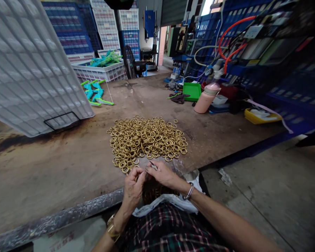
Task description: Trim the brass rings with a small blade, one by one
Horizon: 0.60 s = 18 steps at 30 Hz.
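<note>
A wide pile of brass-coloured rings (pixel 147 136) lies on the brown worktable (pixel 99 171). At its near edge my left hand (pixel 134 183) has thumb and fingers pinched on a ring, which is partly hidden by the fingers. My right hand (pixel 162 173) is closed on a small pointed metal tool (pixel 153 166), its tip showing above the fingers. Both hands nearly touch each other. Beneath them, a white bag (pixel 166 199) lies open at the table's edge, with more rings (pixel 154 192) inside.
A tall stack of white trays (pixel 42 77) stands at the left, near turquoise toy bows (pixel 96 92). At the right back are a green tray (pixel 191 91), a pink bottle (pixel 206 99) and a yellow tray (pixel 261 116). A fan (pixel 132 63) stands beyond the table.
</note>
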Available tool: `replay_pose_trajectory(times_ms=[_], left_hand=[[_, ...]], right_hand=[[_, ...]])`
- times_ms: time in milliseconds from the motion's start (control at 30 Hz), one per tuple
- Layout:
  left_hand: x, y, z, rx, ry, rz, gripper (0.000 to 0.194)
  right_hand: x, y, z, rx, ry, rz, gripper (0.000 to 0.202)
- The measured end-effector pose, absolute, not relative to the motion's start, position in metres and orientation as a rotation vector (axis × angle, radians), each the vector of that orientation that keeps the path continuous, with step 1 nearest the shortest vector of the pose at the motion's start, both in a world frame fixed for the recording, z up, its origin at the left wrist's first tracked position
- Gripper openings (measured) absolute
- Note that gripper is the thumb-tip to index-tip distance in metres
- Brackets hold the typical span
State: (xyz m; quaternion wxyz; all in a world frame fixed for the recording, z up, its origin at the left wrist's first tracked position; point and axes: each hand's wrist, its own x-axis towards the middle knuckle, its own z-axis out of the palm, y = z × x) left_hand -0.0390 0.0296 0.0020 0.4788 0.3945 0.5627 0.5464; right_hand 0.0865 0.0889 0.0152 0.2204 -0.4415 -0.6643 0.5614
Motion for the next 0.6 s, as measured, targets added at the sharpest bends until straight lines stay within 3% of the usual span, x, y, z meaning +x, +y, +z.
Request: replay_pose_trajectory(times_ms=[267, 600], left_hand=[[-0.0404, 0.0263, -0.0033, 0.769, 1.207, 1.074, 0.032], [-0.0362, 0.0244, 0.0033, 0.554, 1.059, 1.188, 0.031]], right_hand=[[0.0848, 0.091, 0.0084, -1.236, -1.998, 1.321, 0.019], [0.086, 0.0898, 0.0093, -1.206, -1.941, 1.299, 0.023]])
